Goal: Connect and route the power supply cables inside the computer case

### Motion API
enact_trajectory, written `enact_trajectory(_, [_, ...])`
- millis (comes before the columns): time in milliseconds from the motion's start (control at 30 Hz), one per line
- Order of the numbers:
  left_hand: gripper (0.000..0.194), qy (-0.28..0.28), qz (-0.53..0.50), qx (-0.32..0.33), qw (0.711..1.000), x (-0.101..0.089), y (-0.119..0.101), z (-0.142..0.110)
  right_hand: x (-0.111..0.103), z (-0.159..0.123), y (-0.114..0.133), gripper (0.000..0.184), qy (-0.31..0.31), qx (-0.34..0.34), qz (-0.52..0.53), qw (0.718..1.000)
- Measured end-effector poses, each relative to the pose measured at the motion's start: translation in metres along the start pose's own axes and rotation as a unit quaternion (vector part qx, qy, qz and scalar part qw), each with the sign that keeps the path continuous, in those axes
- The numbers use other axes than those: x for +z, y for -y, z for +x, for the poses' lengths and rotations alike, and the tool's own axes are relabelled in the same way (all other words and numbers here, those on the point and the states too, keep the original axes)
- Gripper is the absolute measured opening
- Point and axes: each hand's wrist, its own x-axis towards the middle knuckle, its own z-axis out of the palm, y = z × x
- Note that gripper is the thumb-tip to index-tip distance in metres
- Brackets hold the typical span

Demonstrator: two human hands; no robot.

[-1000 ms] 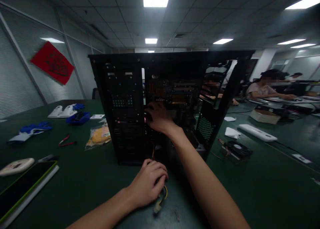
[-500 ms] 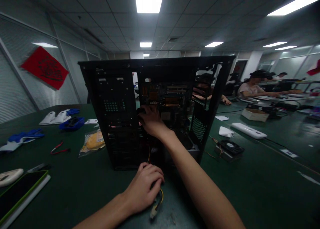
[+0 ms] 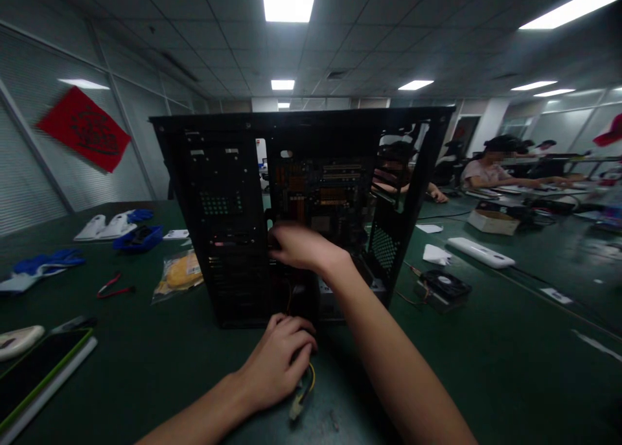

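Note:
An open black computer case (image 3: 228,173) stands upright on the table, its inside towards me. A dark motherboard (image 3: 340,186) is mounted on its back wall, and a power supply (image 3: 335,296) sits at the lower right. My right hand (image 3: 299,245) reaches into the case beside the drive bay's edge. It is blurred, its fingers bent and partly hidden. My left hand (image 3: 282,361) rests in front of the case, fingers closed round a power cable (image 3: 311,375). That cable's pale plug (image 3: 295,407) hangs out below the hand.
On the green table (image 3: 160,367) at left lie a phone (image 3: 43,374), a red-black cable (image 3: 115,286), a bagged yellow item (image 3: 183,271), a blue tray (image 3: 138,239) and gloves (image 3: 48,262). At right are a fan (image 3: 444,284) and a white power strip (image 3: 480,252). People sit beyond.
My right hand has moved slightly down inside the case, with its wrist more bent. My left hand keeps its hold on the cable, and the view has shifted a little.

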Motion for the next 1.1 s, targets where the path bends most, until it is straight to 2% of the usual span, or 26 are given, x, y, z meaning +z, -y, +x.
enact_trajectory(67, [0.023, -0.006, -0.009, -0.012, 1.000, 0.000, 0.001, -0.001, -0.009, -0.008, 0.006, 0.012, 0.074, 0.000, 0.036, 0.997])
enact_trajectory(133, [0.024, -0.020, -0.023, -0.027, 0.999, 0.001, 0.002, -0.002, -0.015, -0.016, 0.010, 0.012, 0.115, 0.003, 0.063, 0.991])
enact_trajectory(233, [0.025, -0.030, -0.046, -0.038, 0.998, 0.001, 0.005, -0.004, -0.021, -0.030, 0.004, 0.011, 0.107, 0.013, 0.112, 0.988])
enact_trajectory(367, [0.030, -0.055, -0.067, -0.032, 0.996, 0.001, 0.006, -0.005, -0.029, -0.056, -0.023, 0.018, 0.006, 0.017, 0.130, 0.991])
enact_trajectory(467, [0.037, -0.092, -0.067, -0.005, 0.994, 0.002, 0.006, -0.008, -0.033, -0.082, -0.043, 0.025, -0.020, 0.054, 0.151, 0.987])
enact_trajectory(533, [0.044, -0.125, -0.050, 0.025, 0.991, 0.003, 0.005, -0.010, -0.030, -0.097, -0.048, 0.036, -0.088, 0.063, 0.156, 0.982])
enact_trajectory(600, [0.052, -0.186, -0.019, 0.053, 0.981, 0.003, 0.004, -0.012, -0.019, -0.105, -0.045, 0.044, -0.195, 0.022, 0.150, 0.969])
enact_trajectory(667, [0.059, -0.279, 0.010, 0.084, 0.957, 0.002, 0.001, -0.013, -0.003, -0.108, -0.034, 0.046, -0.290, -0.053, 0.139, 0.945])
enact_trajectory(733, [0.065, -0.348, 0.012, 0.109, 0.931, -0.001, -0.002, -0.014, 0.015, -0.107, -0.021, 0.044, -0.349, -0.123, 0.129, 0.920])
enact_trajectory(767, [0.065, -0.357, -0.001, 0.116, 0.927, -0.002, -0.003, -0.014, 0.023, -0.105, -0.014, 0.043, -0.364, -0.151, 0.127, 0.910])
enact_trajectory(833, [0.062, -0.316, -0.040, 0.116, 0.941, -0.005, -0.006, -0.012, 0.037, -0.101, -0.003, 0.042, -0.368, -0.193, 0.130, 0.900])
enact_trajectory(900, [0.054, -0.238, -0.071, 0.112, 0.962, -0.005, -0.008, -0.009, 0.047, -0.097, 0.004, 0.041, -0.345, -0.221, 0.123, 0.904])
enact_trajectory(967, [0.043, -0.191, -0.081, 0.104, 0.973, -0.003, -0.009, -0.006, 0.056, -0.095, 0.009, 0.039, -0.313, -0.233, 0.119, 0.913])
enact_trajectory(1033, [0.036, -0.191, -0.083, 0.092, 0.974, -0.001, -0.010, -0.005, 0.063, -0.094, 0.011, 0.037, -0.290, -0.233, 0.153, 0.916])
enact_trajectory(1100, [0.035, -0.219, -0.085, 0.093, 0.968, -0.001, -0.011, -0.006, 0.068, -0.094, 0.012, 0.043, -0.294, -0.208, 0.225, 0.905])
